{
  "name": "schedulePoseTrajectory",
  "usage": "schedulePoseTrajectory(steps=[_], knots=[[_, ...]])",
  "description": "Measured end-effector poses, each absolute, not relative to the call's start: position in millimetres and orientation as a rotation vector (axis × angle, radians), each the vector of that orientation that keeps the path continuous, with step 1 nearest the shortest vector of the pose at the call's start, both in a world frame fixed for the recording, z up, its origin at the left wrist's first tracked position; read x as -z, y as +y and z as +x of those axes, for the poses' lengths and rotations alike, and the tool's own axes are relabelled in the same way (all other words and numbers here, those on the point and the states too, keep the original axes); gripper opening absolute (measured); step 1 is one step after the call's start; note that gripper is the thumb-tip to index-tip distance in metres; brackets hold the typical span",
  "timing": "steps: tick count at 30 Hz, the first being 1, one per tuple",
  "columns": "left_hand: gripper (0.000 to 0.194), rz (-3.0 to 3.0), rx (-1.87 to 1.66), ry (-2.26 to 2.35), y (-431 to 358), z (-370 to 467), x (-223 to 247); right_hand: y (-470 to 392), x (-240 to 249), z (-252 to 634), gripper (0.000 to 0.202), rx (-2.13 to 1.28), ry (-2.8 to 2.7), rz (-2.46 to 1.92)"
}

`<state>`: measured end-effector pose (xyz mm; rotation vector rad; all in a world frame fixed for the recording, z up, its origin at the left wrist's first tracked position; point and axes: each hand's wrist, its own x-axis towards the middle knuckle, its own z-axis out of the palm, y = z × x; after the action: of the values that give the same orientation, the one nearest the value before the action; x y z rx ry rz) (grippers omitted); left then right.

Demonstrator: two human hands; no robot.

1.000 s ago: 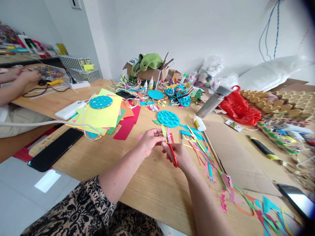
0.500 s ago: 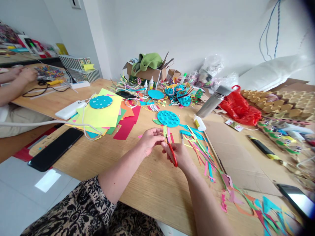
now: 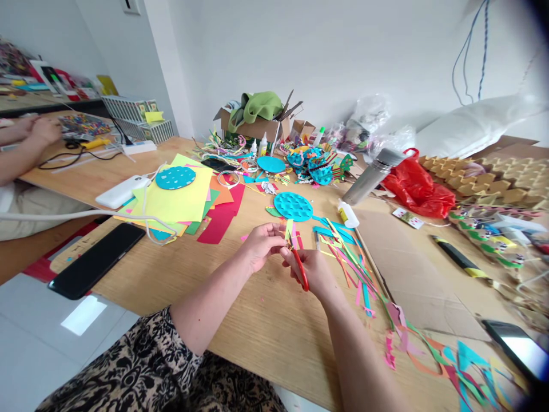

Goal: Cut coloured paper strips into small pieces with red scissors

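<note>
The wearer's garment is tan-beige fabric with a dense black floral, scrolling damask print. The sleeve of the same print (left side) ends near the elbow. Both forearms are uncovered; both wrists are without watch or bracelet.

a craft workroom, by its wooden desk strewn with coloured paper strips, glue bottles and sheets.

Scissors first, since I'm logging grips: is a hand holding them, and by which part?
The right hand holds the scissors by their red handles.
</note>
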<state>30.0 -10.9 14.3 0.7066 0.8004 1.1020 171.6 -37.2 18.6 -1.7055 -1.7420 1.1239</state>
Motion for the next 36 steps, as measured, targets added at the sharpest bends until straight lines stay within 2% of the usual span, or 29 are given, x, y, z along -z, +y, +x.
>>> schedulePoseTrajectory(steps=[36], knots=[[0.029,0.72,-1.087,0.832,-11.0,29.7,-17.2,-36.1,-14.5,175.9,0.053,-1.091,-1.815,-1.679]])
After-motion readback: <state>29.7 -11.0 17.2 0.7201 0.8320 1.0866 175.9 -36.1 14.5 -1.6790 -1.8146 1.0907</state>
